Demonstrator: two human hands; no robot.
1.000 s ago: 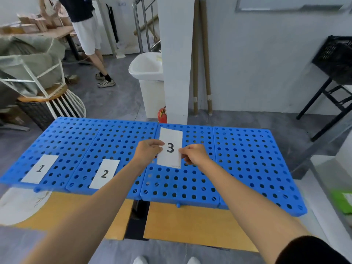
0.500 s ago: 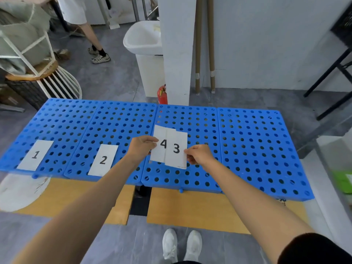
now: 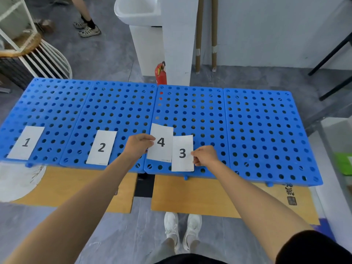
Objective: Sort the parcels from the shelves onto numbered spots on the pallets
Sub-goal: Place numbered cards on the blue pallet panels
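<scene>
Head view, left hand (image 3: 138, 146) pinching card 4 (image 3: 163, 152), right hand (image 3: 205, 156) pinching card 3 (image 3: 182, 162), extinguisher (image 3: 161, 74) behind blue pallets (image 3: 262, 91)

The card marked 4 (image 3: 161, 143) is being pinched by the left hand (image 3: 138, 147) over the blue pallets (image 3: 262, 130); the card marked 3 (image 3: 182, 153) is being pinched by the right hand (image 3: 205, 156), overlapping it; cards 1 (image 3: 26, 142) and 2 (image 3: 101, 147) are lying flat.
</scene>
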